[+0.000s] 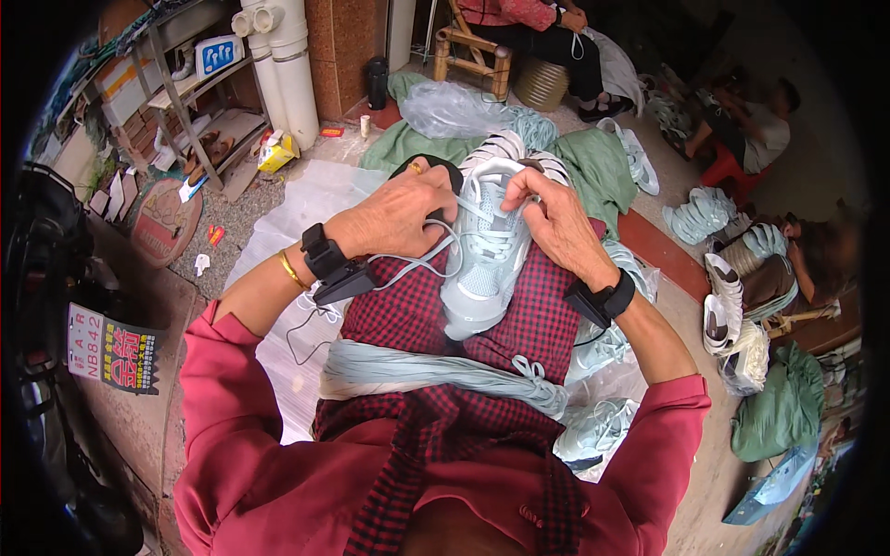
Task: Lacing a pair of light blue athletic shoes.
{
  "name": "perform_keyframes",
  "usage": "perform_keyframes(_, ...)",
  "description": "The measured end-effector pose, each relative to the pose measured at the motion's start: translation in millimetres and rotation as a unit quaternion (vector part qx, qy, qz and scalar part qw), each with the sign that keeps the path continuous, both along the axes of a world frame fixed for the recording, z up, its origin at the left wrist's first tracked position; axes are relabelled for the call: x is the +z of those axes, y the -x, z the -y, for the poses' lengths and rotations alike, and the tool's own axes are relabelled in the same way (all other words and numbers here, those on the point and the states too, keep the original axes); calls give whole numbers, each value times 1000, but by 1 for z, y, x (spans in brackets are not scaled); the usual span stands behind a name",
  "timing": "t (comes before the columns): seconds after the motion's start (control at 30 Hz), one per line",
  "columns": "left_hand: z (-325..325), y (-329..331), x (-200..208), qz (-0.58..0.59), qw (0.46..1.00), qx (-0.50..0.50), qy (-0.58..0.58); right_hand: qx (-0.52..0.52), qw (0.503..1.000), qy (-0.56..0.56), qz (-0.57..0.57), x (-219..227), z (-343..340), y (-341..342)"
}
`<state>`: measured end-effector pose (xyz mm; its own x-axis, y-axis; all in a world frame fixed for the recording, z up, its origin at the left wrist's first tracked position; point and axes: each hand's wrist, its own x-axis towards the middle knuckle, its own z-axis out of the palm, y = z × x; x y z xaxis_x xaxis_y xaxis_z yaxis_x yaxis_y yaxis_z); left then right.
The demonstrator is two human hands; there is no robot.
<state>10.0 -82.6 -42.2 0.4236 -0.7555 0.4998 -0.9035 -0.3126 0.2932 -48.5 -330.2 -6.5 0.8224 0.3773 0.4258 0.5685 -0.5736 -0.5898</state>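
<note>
A pale blue sneaker (477, 292) lies on my lap with its toe toward me. A light blue shoelace (400, 274) crosses its front and hangs in a loop at the left. My left hand (403, 211) is closed on this lace beside the shoe's upper left edge. My right hand (556, 222) bends over the upper right eyelets, its fingers pinched together; what they hold is too small to tell. Under the shoe is a red and black checked apron (389, 310). A tied bundle of pale blue laces (436, 372) lies across my lap.
More pale blue sneakers (593, 428) lie at my right, white striped shoes (505, 146) beyond my hands. Plastic sheeting (287, 241) and green cloth (593, 171) cover the floor. A shelf (199, 111) stands far left. Other people sit on a bamboo chair (473, 56) and red stool (732, 171).
</note>
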Motion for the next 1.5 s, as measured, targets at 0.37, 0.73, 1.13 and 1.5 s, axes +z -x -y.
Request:
perform_keyframes(0.37, -113, -68, 8, 247, 840, 483, -4, 1, 998, -36, -50, -7, 3, 0)
perform_keyframes(0.73, 21, 24, -10, -198, 978, 44, 50, 38, 987, -77, -137, -19, 13, -13)
perform_keyframes(1.13, -89, -41, -11, 266, 950, 89, -135, 48, 987, -72, -134, -19, 9, -12)
perform_keyframes(1.5, -294, -19, 76, 409, 834, 362, -71, 46, 988, -29, -147, -15, 10, -17)
